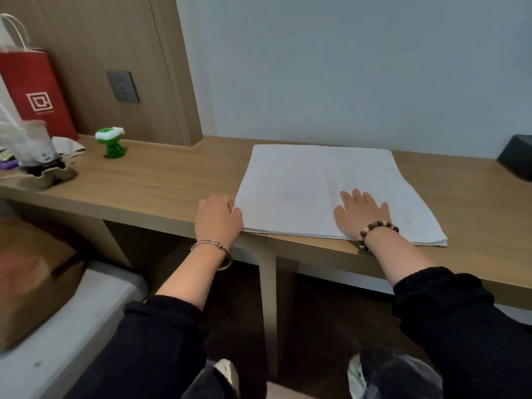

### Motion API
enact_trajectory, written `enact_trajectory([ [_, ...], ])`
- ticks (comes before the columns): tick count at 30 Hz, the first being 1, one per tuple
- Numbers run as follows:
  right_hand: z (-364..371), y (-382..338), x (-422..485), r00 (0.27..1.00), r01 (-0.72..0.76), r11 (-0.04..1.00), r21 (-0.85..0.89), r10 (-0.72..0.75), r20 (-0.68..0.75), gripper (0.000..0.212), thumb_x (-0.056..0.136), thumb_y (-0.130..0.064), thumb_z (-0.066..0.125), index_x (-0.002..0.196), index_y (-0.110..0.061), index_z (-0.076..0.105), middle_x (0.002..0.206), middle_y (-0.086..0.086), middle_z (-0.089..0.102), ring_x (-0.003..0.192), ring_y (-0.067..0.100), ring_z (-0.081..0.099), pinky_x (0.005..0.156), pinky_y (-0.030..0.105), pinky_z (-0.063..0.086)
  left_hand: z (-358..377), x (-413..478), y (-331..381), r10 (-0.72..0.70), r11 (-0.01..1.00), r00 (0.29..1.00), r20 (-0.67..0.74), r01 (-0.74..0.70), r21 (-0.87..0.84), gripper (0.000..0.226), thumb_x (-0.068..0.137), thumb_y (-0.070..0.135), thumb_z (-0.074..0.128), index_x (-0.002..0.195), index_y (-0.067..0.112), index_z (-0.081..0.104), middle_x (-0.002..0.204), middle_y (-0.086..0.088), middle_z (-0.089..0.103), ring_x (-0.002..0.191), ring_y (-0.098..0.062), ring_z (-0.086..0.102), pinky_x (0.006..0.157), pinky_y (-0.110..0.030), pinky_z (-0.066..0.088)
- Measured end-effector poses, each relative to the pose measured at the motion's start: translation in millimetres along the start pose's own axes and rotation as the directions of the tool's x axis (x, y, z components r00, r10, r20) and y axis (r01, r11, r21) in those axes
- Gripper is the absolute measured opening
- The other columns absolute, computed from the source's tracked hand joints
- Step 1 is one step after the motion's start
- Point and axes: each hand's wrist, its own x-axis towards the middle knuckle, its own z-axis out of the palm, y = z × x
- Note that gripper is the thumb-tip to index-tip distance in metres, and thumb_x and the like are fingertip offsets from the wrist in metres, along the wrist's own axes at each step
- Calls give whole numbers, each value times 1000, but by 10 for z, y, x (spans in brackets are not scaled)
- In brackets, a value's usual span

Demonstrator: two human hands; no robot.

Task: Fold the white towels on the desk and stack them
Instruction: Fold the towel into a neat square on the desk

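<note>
A white towel lies folded flat in a rough square on the wooden desk, with layered edges showing at its near right corner. My left hand grips the towel's near left corner at the desk's front edge, fingers curled round it. My right hand presses flat on the towel's near middle, fingers spread. Only this one towel pile is in view.
A red paper bag and a cluttered tray stand at the desk's far left, with a green toy beside them. A black box sits at the far right. A wall runs behind the desk. A bed corner with a brown bag lies lower left.
</note>
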Motion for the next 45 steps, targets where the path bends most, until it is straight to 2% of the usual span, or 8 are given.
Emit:
enact_trajectory([
  [13, -25, -15, -14, 1000, -24, 1000, -14, 24, 9, 55, 98, -41, 14, 151, -25, 10, 160, -2, 0, 146, 20, 2, 115, 52, 2, -153, 111, -47, -111, 991, 963, 245, 88, 106, 22, 80, 22, 55, 60, 16, 50, 94, -9, 57, 101, -33, 52, 82, -36, 46],
  [19, -52, -46, -38, 998, -39, 999, -30, 41, 55, 56, 99, -41, 11, 152, -26, 4, 160, -2, -6, 147, 20, -3, 116, 54, -1, 5, 88, 186, 227, 917, 974, 3, -215, 336, 40, 87, 28, 53, 126, 21, 48, 138, -3, 41, 131, -25, 32, 101, -39, 34],
  [25, -115, -200, -266, 990, -98, 992, -83, 106, 91, 56, 99, -42, 12, 150, -19, 13, 157, 5, 13, 142, 27, 16, 110, 51, 21, 453, 116, 707, 202, 913, 848, 490, -344, 219, 50, 100, 40, 20, 149, 35, 11, 158, 6, 8, 145, -25, 7, 112, -56, 11],
  [29, -296, -299, -432, 1000, -14, 961, -276, 18, 11, 45, 99, -38, 21, 114, -14, 56, 104, 5, 58, 97, 22, 53, 69, 30, 40, 453, 294, 583, 184, 875, 795, 578, -401, 273, 47, 101, 41, 14, 146, 47, 6, 159, 12, -1, 146, -22, -1, 110, -62, 5],
  [32, -503, -324, -421, 998, 67, 942, -327, -60, 34, 40, 98, -29, 27, 73, -14, 54, 71, 0, 51, 64, 17, 49, 55, 25, 33, 405, 383, 516, 194, 852, 767, 611, -441, 284, 46, 102, 39, 15, 144, 53, 4, 158, 13, -3, 146, -22, -3, 110, -63, 4],
  [35, -552, -356, -224, 988, 152, 952, -266, -139, 66, 36, 98, -22, 28, 109, -7, 58, 108, 10, 56, 98, 30, 54, 81, 38, 46, 428, 372, 460, 239, 850, 762, 601, -464, 250, 47, 101, 39, 14, 146, 49, 2, 158, 13, -5, 146, -19, -5, 112, -59, 2],
  [39, -185, -335, 81, 951, 286, 957, -53, -277, 135, 53, 99, -45, 19, 148, -23, 21, 155, 4, 19, 142, 28, 17, 111, 50, 18, 495, 337, 400, 259, 838, 791, 555, -470, 278, 54, 98, 51, 15, 149, 40, -1, 158, 13, -6, 146, -17, -5, 113, -55, 2],
  [45, -97, 379, 497, 995, 49, 998, -32, -46, 93, 57, 98, -53, 11, 151, -33, 4, 160, -4, -6, 147, 20, -3, 115, 51, -1, 500, 359, 360, 296, 820, 773, 561, -507, 266, 55, 95, 58, 16, 146, 48, 0, 158, 14, -6, 146, -17, -5, 113, -55, 2],
])
